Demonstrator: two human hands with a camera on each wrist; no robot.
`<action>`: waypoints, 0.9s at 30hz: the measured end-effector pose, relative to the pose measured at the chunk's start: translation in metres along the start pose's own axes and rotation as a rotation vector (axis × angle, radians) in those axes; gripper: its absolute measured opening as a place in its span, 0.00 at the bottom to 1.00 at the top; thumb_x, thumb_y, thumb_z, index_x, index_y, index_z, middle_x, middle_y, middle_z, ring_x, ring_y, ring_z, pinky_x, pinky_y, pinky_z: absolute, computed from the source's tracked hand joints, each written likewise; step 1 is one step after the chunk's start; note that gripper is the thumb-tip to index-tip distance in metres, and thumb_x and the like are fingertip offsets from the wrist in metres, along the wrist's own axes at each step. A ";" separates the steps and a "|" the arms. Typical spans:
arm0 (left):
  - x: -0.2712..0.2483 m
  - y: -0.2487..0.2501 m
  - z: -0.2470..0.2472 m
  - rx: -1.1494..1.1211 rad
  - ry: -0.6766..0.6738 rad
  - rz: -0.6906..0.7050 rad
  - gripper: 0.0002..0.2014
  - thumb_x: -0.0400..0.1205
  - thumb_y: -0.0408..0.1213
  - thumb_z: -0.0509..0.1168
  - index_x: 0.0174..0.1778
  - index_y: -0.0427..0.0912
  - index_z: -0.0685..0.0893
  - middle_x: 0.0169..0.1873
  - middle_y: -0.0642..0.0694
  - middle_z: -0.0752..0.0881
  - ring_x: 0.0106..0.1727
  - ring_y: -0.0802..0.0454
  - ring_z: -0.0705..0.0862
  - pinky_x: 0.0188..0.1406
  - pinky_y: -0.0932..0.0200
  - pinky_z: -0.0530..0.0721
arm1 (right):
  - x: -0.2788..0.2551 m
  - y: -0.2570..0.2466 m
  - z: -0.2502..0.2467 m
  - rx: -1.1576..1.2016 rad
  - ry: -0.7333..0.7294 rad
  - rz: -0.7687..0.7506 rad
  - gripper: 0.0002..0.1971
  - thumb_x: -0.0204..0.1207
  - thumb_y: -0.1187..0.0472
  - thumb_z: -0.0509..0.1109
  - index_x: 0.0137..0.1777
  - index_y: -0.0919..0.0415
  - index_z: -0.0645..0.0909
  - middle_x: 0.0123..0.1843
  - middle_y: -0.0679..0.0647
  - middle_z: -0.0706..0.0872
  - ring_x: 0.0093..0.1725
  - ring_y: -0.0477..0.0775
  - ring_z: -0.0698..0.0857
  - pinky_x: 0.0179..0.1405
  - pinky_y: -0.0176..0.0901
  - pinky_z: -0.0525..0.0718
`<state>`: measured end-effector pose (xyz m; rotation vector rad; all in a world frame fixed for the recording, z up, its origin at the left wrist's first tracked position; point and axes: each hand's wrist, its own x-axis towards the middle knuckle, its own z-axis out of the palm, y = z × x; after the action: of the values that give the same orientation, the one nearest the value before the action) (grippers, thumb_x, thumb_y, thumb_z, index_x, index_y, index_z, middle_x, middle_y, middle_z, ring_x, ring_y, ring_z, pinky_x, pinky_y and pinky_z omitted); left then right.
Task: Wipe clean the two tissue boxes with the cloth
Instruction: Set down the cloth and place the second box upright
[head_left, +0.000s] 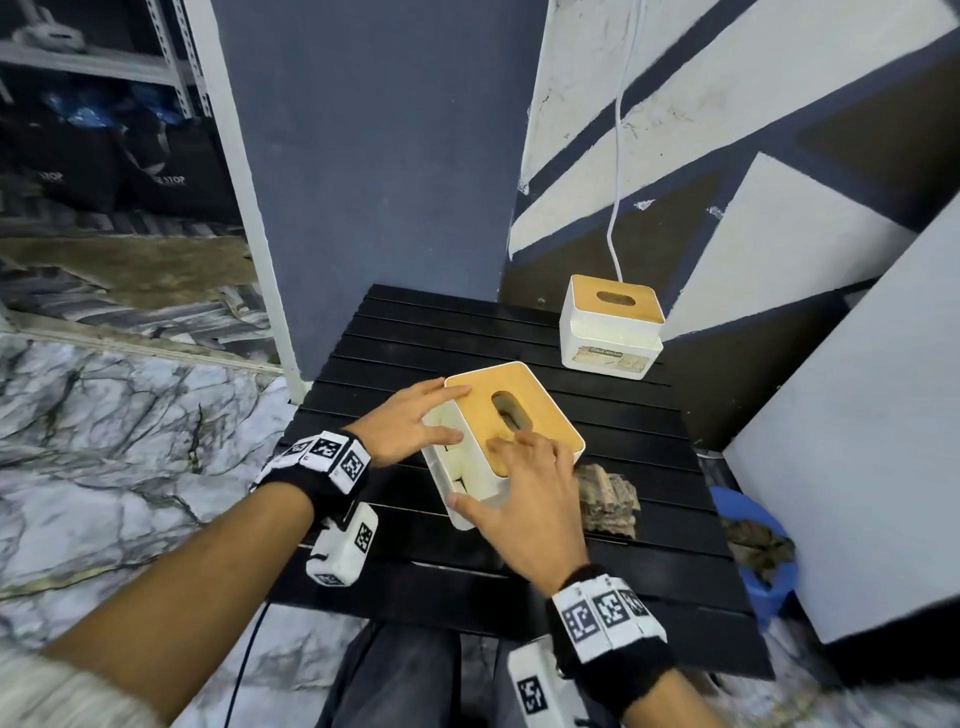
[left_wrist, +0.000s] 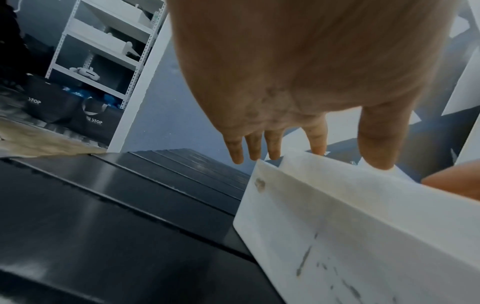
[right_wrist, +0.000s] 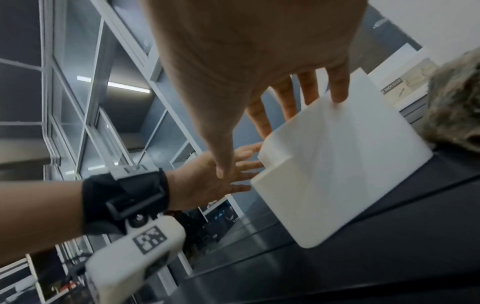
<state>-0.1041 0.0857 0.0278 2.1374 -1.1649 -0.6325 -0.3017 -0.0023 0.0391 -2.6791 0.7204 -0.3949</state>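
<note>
The near tissue box (head_left: 511, 415) is white with a wooden lid and stands askew on the black slatted table (head_left: 649, 436). My left hand (head_left: 441, 415) touches its left side and far corner with straight, spread fingers. My right hand (head_left: 498, 478) lies on the lid beside the slot, thumb against the near corner. The box's left wall (left_wrist: 350, 226) shows dark smudges below my left hand (left_wrist: 298, 102). Straight fingers of my right hand (right_wrist: 259, 82) rest on the box (right_wrist: 337, 164). The brownish cloth (head_left: 608, 499) lies loose just right of it. The second tissue box (head_left: 610, 327) stands at the far right corner.
A blue bucket (head_left: 753, 525) with rags sits on the floor by the table's right edge, beside a leaning white board (head_left: 857, 441). A white cable (head_left: 618, 156) hangs down the wall behind the far box. Metal shelving (left_wrist: 103, 51) stands to the left.
</note>
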 end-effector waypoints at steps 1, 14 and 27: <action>-0.001 -0.001 0.001 -0.006 0.000 0.007 0.33 0.83 0.47 0.69 0.83 0.63 0.63 0.84 0.51 0.61 0.84 0.51 0.59 0.80 0.53 0.60 | 0.001 0.001 0.002 -0.005 0.014 -0.008 0.37 0.62 0.28 0.68 0.69 0.45 0.73 0.73 0.48 0.69 0.71 0.52 0.61 0.71 0.53 0.69; -0.029 -0.027 0.016 -0.086 0.173 0.067 0.37 0.77 0.40 0.77 0.80 0.60 0.69 0.74 0.57 0.60 0.76 0.58 0.64 0.65 0.84 0.62 | 0.032 0.042 0.000 0.067 -0.055 -0.147 0.37 0.60 0.45 0.81 0.71 0.46 0.73 0.78 0.49 0.66 0.79 0.50 0.59 0.78 0.45 0.59; -0.050 -0.037 0.030 -0.180 0.376 0.167 0.32 0.69 0.38 0.83 0.64 0.68 0.79 0.77 0.61 0.64 0.77 0.56 0.72 0.75 0.47 0.78 | 0.038 0.054 0.007 0.327 -0.143 -0.087 0.37 0.62 0.61 0.82 0.71 0.42 0.74 0.81 0.43 0.61 0.77 0.46 0.67 0.77 0.47 0.68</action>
<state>-0.1284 0.1358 -0.0134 1.8798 -1.0220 -0.2360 -0.2907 -0.0643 0.0187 -2.4043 0.4540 -0.3090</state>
